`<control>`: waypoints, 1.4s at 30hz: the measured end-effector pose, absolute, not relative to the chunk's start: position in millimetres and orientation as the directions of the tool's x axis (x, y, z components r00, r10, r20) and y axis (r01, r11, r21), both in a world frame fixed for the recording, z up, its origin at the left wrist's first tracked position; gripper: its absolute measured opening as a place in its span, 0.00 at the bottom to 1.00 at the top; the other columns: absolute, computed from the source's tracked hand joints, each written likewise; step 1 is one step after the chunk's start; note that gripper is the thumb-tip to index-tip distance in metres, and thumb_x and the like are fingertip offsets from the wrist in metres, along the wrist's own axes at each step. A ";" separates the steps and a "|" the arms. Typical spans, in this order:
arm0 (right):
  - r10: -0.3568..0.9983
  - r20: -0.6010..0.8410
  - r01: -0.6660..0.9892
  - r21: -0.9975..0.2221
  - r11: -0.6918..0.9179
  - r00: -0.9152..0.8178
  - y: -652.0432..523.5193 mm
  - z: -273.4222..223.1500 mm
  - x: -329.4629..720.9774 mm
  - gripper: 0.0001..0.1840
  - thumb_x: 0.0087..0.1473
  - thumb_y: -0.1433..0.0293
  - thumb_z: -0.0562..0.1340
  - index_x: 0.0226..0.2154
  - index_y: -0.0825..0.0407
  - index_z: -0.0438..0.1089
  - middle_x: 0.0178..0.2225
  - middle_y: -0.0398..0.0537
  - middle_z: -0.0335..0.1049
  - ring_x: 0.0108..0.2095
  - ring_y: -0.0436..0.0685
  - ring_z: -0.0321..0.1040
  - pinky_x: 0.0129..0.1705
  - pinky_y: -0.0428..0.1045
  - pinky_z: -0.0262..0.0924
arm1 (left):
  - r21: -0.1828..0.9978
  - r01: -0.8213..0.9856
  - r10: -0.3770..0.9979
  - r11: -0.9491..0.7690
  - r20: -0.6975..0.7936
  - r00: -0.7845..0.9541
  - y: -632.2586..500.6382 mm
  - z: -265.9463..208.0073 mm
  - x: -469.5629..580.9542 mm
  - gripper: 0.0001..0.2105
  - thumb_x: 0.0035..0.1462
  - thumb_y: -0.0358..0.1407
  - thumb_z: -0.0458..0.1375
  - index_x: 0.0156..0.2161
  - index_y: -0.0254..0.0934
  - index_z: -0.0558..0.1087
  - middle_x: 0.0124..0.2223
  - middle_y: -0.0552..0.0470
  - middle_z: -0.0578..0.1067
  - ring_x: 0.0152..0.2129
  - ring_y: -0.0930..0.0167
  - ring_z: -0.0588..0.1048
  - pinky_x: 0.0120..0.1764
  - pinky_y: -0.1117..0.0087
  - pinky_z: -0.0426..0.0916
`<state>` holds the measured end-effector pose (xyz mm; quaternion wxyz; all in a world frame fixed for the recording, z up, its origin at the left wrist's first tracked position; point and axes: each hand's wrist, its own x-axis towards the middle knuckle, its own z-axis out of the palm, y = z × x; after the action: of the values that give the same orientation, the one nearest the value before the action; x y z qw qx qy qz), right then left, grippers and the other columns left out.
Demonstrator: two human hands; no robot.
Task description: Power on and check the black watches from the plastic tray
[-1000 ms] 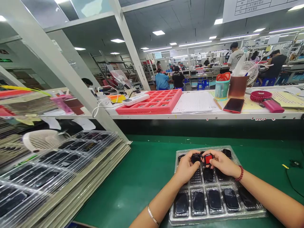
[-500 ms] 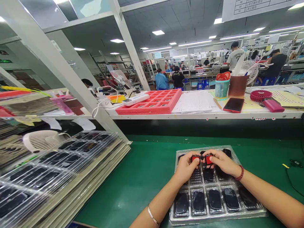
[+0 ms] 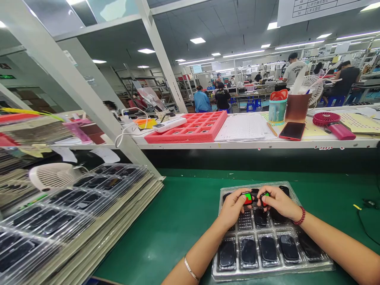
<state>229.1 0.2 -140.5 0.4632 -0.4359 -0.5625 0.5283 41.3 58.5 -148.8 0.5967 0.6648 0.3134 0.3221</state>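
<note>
Over a clear plastic tray (image 3: 218, 273) on the green bench, my left hand (image 3: 234, 208) grips a smartwatch body (image 3: 247, 198) with a lit red and green screen. Beside it my right hand (image 3: 277, 202) is closed on a second smartwatch body (image 3: 265, 198), also lit red and green, its thumb partly covering the screen. The two devices are close together but apart. Dark watch bodies (image 3: 248, 251) lie in the tray's pockets, and one pocket (image 3: 245, 221) below my left hand shows only its ridged floor. My hands hide part of the back row.
At the left, a tall stack of loaded trays (image 3: 127, 213) stands on the bench near a white fan (image 3: 53, 176). A shelf ahead carries a red foam tray (image 3: 190, 126), papers (image 3: 242, 126), a phone (image 3: 292, 130) and a teal cup (image 3: 278, 109). A cable (image 3: 365, 225) lies at the right.
Both screens went from all red to red and green. The right-hand watch body has tilted and turned a little; the left-hand one has shifted slightly right. The tray stays put.
</note>
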 end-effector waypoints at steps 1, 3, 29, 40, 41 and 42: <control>0.980 0.062 0.004 -0.998 0.064 -0.188 0.1 -140.3 228.8 0.08 0.51 0.64 0.60 0.32 0.53 0.66 0.26 0.43 0.69 0.23 0.49 0.66 0.27 0.47 0.63 | 0.995 0.031 0.797 -0.095 0.057 0.602 59.2 -150.2 41.4 0.16 0.56 0.41 0.51 0.46 0.35 0.69 0.36 0.48 0.74 0.25 0.71 0.74 0.23 0.75 0.64; 0.981 0.066 0.007 -0.998 0.068 -0.181 -0.1 -139.8 228.4 0.07 0.51 0.65 0.60 0.32 0.53 0.65 0.26 0.43 0.69 0.23 0.49 0.65 0.27 0.46 0.63 | 0.994 0.030 0.788 -0.105 0.064 0.612 60.1 -152.1 41.7 0.16 0.56 0.39 0.51 0.47 0.35 0.68 0.37 0.48 0.74 0.26 0.71 0.74 0.23 0.75 0.64; 0.978 0.074 0.023 -0.997 0.080 -0.194 2.9 -149.4 227.8 0.16 0.48 0.76 0.57 0.42 0.49 0.61 0.39 0.46 0.67 0.29 0.50 0.67 0.30 0.47 0.64 | 0.984 0.004 0.781 -0.177 0.138 0.609 57.6 -152.5 43.1 0.20 0.48 0.24 0.52 0.48 0.36 0.66 0.43 0.48 0.72 0.36 0.69 0.72 0.37 0.69 0.69; 0.969 0.095 0.010 -0.995 0.100 -0.229 2.5 -150.3 227.6 0.18 0.48 0.79 0.54 0.43 0.50 0.60 0.39 0.46 0.67 0.32 0.52 0.68 0.34 0.49 0.65 | 0.978 0.014 0.784 -0.210 0.160 0.599 58.8 -154.3 42.9 0.17 0.49 0.26 0.53 0.46 0.36 0.66 0.40 0.48 0.73 0.36 0.68 0.72 0.36 0.70 0.66; 0.968 0.100 0.006 -0.995 0.104 -0.230 2.6 -150.3 227.4 0.18 0.48 0.78 0.54 0.43 0.50 0.60 0.39 0.46 0.67 0.32 0.51 0.68 0.35 0.49 0.65 | 0.978 0.015 0.786 -0.207 0.157 0.598 58.8 -154.4 42.7 0.17 0.49 0.27 0.53 0.46 0.36 0.65 0.40 0.48 0.73 0.36 0.68 0.72 0.36 0.70 0.66; 0.967 0.105 0.004 -0.994 0.109 -0.230 2.7 -150.3 227.4 0.18 0.49 0.78 0.54 0.43 0.49 0.60 0.39 0.46 0.67 0.32 0.51 0.68 0.35 0.50 0.65 | 0.979 0.013 0.786 -0.204 0.156 0.598 58.7 -154.5 42.6 0.17 0.50 0.27 0.53 0.46 0.36 0.65 0.39 0.48 0.73 0.36 0.68 0.72 0.36 0.70 0.66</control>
<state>227.4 2.7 -150.3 0.4608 -0.4152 -0.5850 0.5225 42.6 58.7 -154.5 0.5618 0.6951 0.2874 0.3443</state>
